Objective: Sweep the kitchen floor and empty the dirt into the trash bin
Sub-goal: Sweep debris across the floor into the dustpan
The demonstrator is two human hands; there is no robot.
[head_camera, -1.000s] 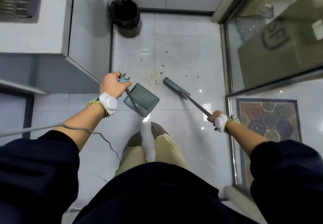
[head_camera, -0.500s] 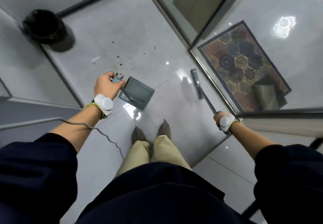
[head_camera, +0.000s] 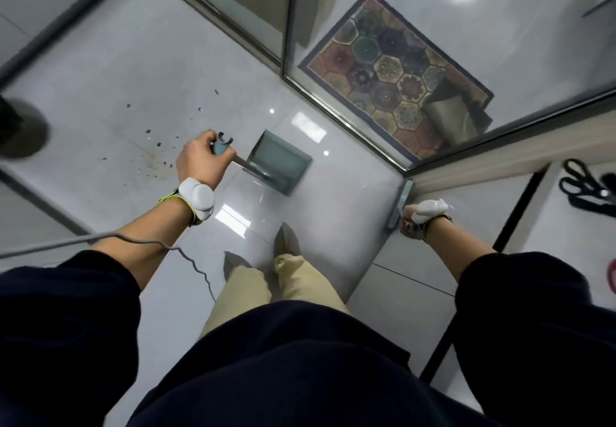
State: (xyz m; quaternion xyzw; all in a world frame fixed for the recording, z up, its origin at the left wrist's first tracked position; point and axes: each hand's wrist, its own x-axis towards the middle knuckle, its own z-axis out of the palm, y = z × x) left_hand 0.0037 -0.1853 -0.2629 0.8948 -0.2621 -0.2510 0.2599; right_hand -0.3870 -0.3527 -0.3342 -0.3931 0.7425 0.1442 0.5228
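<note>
My left hand (head_camera: 200,159) grips the grey-blue handle of the long-handled dustpan (head_camera: 278,161), whose square pan hangs just above the pale tiled floor ahead of my feet. Dark crumbs of dirt (head_camera: 155,156) lie scattered on the tiles left of that hand. My right hand (head_camera: 415,221) is closed around the broom; its grey-blue head (head_camera: 400,204) shows right beside the hand, by the corner of the door frame. The black trash bin (head_camera: 15,126) is cut off at the far left edge.
A glass sliding door on a metal track (head_camera: 343,119) runs diagonally to the right, with a patterned mat (head_camera: 393,76) behind it. A counter on the right holds black scissors (head_camera: 581,186). A grey cable (head_camera: 140,243) trails from my left arm.
The view has swung right, so bin and dirt slid left. The broom has been drawn back from the floor by the door track to my right side. The dustpan stays in my left hand.
</note>
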